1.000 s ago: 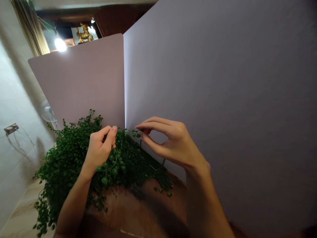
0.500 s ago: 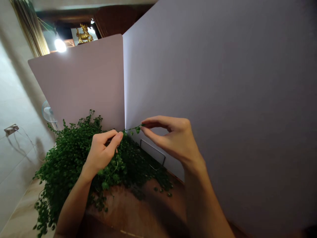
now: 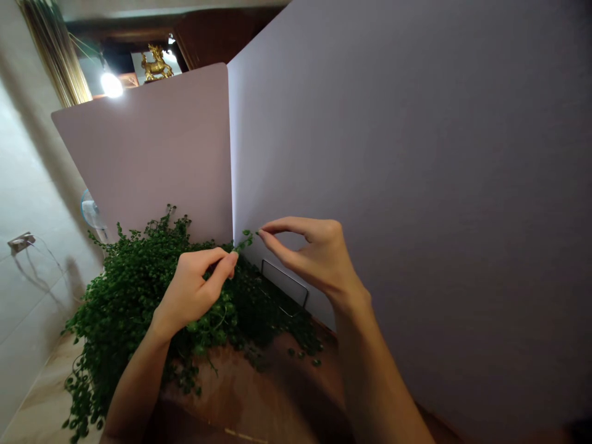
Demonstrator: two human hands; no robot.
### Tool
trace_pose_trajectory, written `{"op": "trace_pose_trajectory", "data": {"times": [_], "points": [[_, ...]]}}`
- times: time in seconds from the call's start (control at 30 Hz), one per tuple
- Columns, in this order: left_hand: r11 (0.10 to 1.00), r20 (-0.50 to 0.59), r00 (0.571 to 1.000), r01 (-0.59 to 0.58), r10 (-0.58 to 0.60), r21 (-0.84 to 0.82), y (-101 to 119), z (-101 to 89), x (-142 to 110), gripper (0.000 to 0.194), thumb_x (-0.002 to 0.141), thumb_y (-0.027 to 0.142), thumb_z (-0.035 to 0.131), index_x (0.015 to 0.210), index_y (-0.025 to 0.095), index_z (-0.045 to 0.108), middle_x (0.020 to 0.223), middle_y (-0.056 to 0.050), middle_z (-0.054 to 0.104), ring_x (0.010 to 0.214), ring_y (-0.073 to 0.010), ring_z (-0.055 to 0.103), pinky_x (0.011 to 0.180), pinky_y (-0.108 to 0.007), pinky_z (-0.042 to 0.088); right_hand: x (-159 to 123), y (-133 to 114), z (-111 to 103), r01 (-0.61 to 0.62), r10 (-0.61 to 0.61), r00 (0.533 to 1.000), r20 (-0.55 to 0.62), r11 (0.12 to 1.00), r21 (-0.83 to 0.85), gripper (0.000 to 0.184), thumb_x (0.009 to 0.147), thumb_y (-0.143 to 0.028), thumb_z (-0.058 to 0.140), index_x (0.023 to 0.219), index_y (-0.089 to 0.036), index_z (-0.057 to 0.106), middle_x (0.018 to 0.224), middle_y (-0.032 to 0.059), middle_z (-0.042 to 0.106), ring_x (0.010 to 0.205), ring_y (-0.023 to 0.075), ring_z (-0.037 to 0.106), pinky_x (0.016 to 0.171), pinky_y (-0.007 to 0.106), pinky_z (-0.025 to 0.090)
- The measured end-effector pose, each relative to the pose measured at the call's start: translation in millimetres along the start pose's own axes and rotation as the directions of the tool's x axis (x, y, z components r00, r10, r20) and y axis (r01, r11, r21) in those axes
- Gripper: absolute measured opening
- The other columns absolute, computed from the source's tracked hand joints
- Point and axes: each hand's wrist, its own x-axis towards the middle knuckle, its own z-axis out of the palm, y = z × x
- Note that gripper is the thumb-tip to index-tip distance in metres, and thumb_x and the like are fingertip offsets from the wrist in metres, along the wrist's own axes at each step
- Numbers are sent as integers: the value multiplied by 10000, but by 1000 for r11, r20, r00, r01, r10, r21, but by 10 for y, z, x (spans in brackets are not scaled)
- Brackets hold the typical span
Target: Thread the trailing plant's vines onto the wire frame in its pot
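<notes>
My left hand [image 3: 197,285] is closed in a pinch on the stem of a thin green sprig [image 3: 245,239], which sticks out past thumb and forefinger. Facing it, my right hand [image 3: 317,253] pinches with thumb and forefinger; a tiny green leaf [image 3: 258,232] shows at the fingertips. Whether that leaf is still joined to the sprig, I cannot tell. Under and left of my left hand spreads a bushy trailing plant [image 3: 134,277] with small round leaves, part of it hidden by my forearm.
The plant lies on a brown wooden table [image 3: 259,401]. Two upright pale panels [image 3: 152,160] meet behind it, with a thin wire stand [image 3: 284,280] at the right one's foot. Beyond are a lit bulb [image 3: 111,84], a gold figurine [image 3: 157,63], a fan [image 3: 90,206] and a wall socket [image 3: 21,242].
My left hand has shifted slightly right and my right hand slightly left. The sprig, stretched between both hands before, now curls up from my left fingers.
</notes>
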Motion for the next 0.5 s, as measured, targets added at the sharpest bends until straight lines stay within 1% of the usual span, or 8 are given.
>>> {"op": "trace_pose_trajectory", "data": {"times": [0.03, 0.1, 0.2, 0.3, 0.4, 0.5], "points": [[1000, 7, 1000, -9, 9, 3, 16, 0, -9, 377, 987, 339, 484, 658, 169, 556, 584, 32, 488, 548, -94, 422, 572, -243, 339, 3, -7, 14, 14, -14, 1000, 17, 1000, -9, 111, 849, -202, 641, 827, -211, 749, 823, 29, 774, 762, 204, 726, 752, 362, 580], [1000, -8, 1000, -8, 8, -4, 44, -9, -27, 379, 991, 340, 475, 664, 170, 559, 584, 30, 494, 549, -95, 434, 576, -242, 350, 5, -22, 36, 16, -18, 998, 53, 999, 27, 98, 851, -203, 641, 843, -203, 738, 814, 24, 769, 745, 189, 718, 747, 338, 575], [1000, -48, 999, 5, -6, -17, 67, -31, -38, 384, 996, 345, 468, 666, 171, 562, 586, 27, 502, 554, -97, 457, 583, -241, 363, 3, -45, 43, -5, -6, 996, 94, 994, 108, 58, 837, -209, 667, 854, -201, 722, 816, 13, 758, 753, 171, 705, 763, 312, 564], [999, -69, 997, 24, -26, -28, 63, -36, -30, 386, 996, 353, 468, 667, 173, 556, 580, 27, 499, 549, -97, 461, 576, -243, 360, 1, -73, 19, -46, 21, 991, 130, 981, 191, 53, 840, -247, 688, 845, -198, 708, 818, 20, 747, 770, 171, 695, 777, 317, 553], [997, -105, 992, 59, -65, -57, 47, -28, -15, 394, 993, 376, 470, 663, 174, 545, 567, 24, 491, 542, -103, 470, 558, -247, 357, 7, -103, -13, -54, -9, 978, 208, 956, 290, 137, 837, -328, 719, 836, -195, 684, 861, 43, 739, 801, 181, 683, 788, 333, 551], [993, -139, 986, 82, -93, -85, 36, -28, -1, 404, 988, 396, 475, 655, 175, 538, 559, 21, 484, 542, -109, 486, 550, -248, 362, 17, -119, -27, -7, -83, 957, 279, 952, 306, 268, 763, -404, 798, 843, -197, 647, 900, 50, 722, 796, 181, 652, 773, 339, 547]]}}
